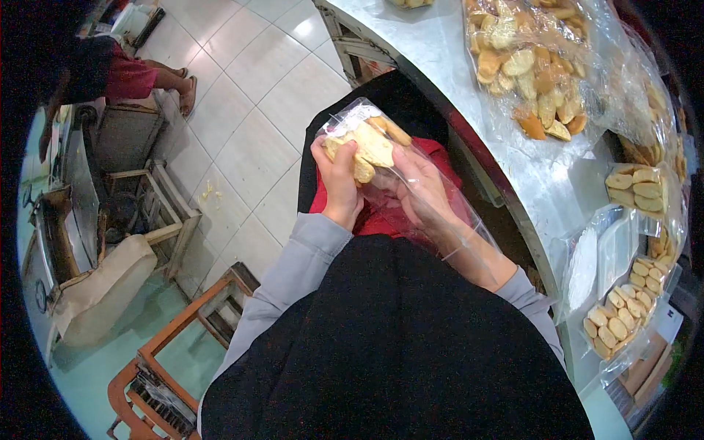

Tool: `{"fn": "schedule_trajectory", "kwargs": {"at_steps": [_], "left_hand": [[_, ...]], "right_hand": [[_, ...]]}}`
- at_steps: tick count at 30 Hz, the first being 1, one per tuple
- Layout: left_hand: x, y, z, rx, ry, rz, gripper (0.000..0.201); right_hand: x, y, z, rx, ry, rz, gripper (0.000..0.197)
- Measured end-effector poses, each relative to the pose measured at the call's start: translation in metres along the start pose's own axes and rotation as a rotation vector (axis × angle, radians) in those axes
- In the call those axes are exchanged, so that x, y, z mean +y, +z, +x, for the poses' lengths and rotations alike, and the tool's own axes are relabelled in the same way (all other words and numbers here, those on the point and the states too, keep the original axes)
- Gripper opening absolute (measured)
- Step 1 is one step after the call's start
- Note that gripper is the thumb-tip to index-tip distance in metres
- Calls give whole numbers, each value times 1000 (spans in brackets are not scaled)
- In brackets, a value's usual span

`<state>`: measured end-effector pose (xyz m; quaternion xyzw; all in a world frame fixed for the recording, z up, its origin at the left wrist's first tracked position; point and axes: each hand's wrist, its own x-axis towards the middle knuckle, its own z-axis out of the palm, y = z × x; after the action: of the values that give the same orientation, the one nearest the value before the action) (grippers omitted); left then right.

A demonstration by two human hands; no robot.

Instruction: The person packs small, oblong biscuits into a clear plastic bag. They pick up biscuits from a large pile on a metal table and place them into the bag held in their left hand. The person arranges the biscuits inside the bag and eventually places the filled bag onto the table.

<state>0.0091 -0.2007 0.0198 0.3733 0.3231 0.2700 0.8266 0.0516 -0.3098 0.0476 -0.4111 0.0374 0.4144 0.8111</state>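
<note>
A: How far along are you with the packing?

B: Partway, as I judge it. On the metal surface (440,44) to your right, 2 filled bags of rusks (632,308) already lie packed in neat rows, and a big loose bag of toasted bread slices (532,70) lies open farther up, with plenty left in it. So some packs are done, and the one in your hands is only starting.

A: And the one I'm holding?

B: Your left hand (339,180) is clamped around a small stack of bread pieces (370,147), fingers curled over them at the mouth of a clear plastic bag (411,187). Your right hand (418,194) sits inside or behind the film, fingers spread and wrapped about the bag, holding it up. The film blurs it, so I cannot tell exactly how it grips.

A: Where is the stack relative to the bag?

B: At its upper end, touching your left palm, held over your lap and clear of the surface. Most of the bag hangs slack toward your right forearm, so you likely need to push the stack deeper.
</note>
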Motion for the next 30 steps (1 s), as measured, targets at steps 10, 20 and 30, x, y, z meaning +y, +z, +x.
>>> {"fn": "schedule_trajectory", "kwargs": {"at_steps": [10, 20, 30], "left_hand": [[48, -36, 26, -550, -73, 501, 73], [35, -37, 28, -639, -24, 412, 70], [-14, -12, 4, -57, 360, 542, 43]], "right_hand": [[-3, -10, -3, -68, 59, -185, 39], [10, -24, -5, -190, -26, -210, 42], [9, -22, 11, -242, -208, -350, 45]]}}
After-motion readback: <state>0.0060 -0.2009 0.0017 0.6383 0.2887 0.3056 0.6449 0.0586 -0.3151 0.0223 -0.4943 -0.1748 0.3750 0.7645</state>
